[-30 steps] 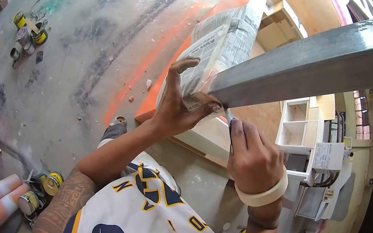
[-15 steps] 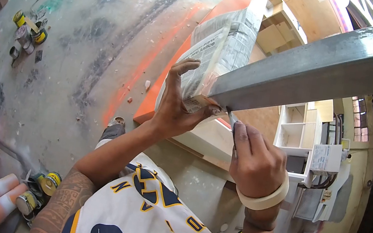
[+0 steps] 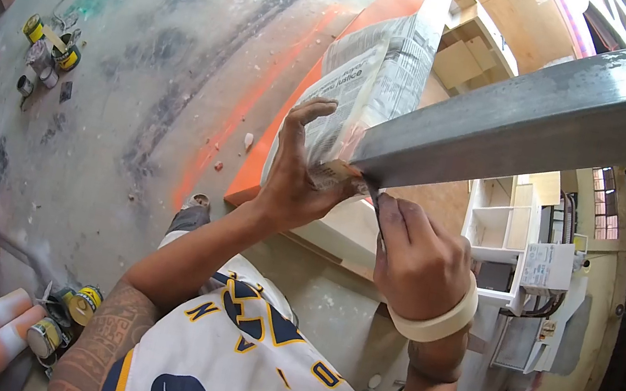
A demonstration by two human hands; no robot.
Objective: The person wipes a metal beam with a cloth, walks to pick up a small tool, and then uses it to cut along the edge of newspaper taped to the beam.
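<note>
Newspaper sheets (image 3: pixel 376 73) cover the edge of an orange-painted panel (image 3: pixel 253 170), beside a grey metal beam (image 3: pixel 537 109). With fingers spread along the newspaper's side, my left hand (image 3: pixel 295 176) grips its lower corner, thumb pressing near the beam's end. My right hand (image 3: pixel 427 262) pinches a slim dark knife (image 3: pixel 379 211), its tip right at that corner, close to the left thumb. Most of the knife's handle is hidden in the fist. A roll of masking tape (image 3: pixel 437 322) hangs around my right wrist.
Paint cans (image 3: pixel 65 56) stand on the stained floor (image 3: pixel 133 122) at left, and more cans (image 3: pixel 84 304) sit at lower left. White shelving (image 3: pixel 492 227) and a cardboard box (image 3: pixel 548 266) are at right. The beam crosses the upper right.
My right hand has moved slightly left and down, bringing the knife to the newspaper's corner and turning it more upright. My left hand keeps its grip.
</note>
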